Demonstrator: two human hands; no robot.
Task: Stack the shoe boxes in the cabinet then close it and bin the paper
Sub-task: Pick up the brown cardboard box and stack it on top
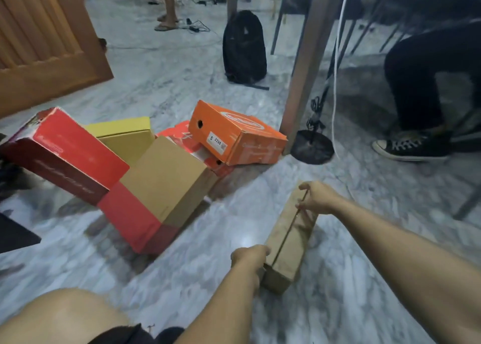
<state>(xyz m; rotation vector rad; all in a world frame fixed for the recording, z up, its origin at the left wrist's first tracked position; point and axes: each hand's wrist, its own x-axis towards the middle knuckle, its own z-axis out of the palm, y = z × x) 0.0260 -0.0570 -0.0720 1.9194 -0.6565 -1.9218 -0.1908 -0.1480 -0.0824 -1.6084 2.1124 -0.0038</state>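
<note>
A plain brown shoe box (287, 242) lies on the marble floor in front of me. My left hand (250, 256) grips its near end and my right hand (316, 198) holds its far top edge. Further left is a heap of boxes: a red box (65, 153) tilted at the left, a yellow one (125, 133) behind it, a red and brown box (158, 192) lying open-sided, and an orange box (234, 133) resting on another red box (205, 153). The wooden cabinet door (44, 39) stands open at the upper left.
A black backpack (244, 47) leans against a table leg (304, 83), with a round black stand base (312, 147) and cables beside it. A seated person's leg and black sneaker (411, 146) are at the right. Someone's feet in sandals (166, 23) stand far back.
</note>
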